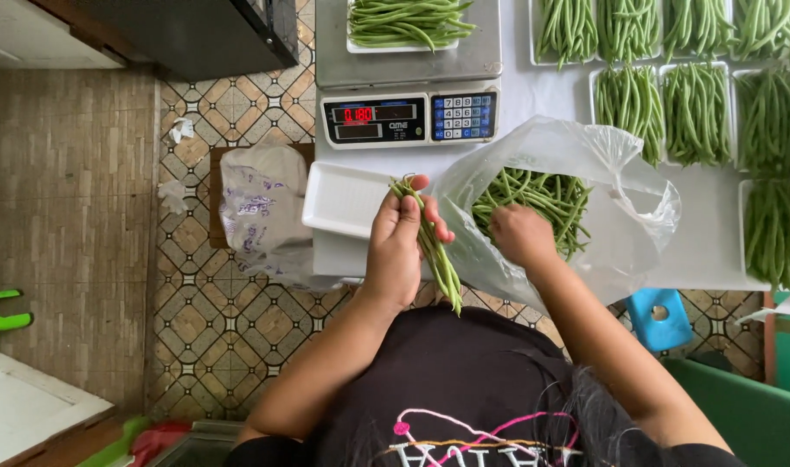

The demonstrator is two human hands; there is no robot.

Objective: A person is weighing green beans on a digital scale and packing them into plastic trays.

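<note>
Already several trays of beans (pixel 696 111) sit filled; my left hand (pixel 396 246) grips a bunch (pixel 433 245) — my right hand (pixel 521 233) digs, fingers hidden, in the bag (pixel 585 156); the empty tray (pixel 343 201) waits.

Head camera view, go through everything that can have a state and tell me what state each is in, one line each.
Left hand: closed around a bunch of beans.
Right hand: inside the bag, on loose beans.
Bag: open, part full of beans.
Scale: switched on, red digits lit, a tray of beans on top.
Empty tray: nothing in it.
Filled trays: loaded with beans, on the table.
</note>
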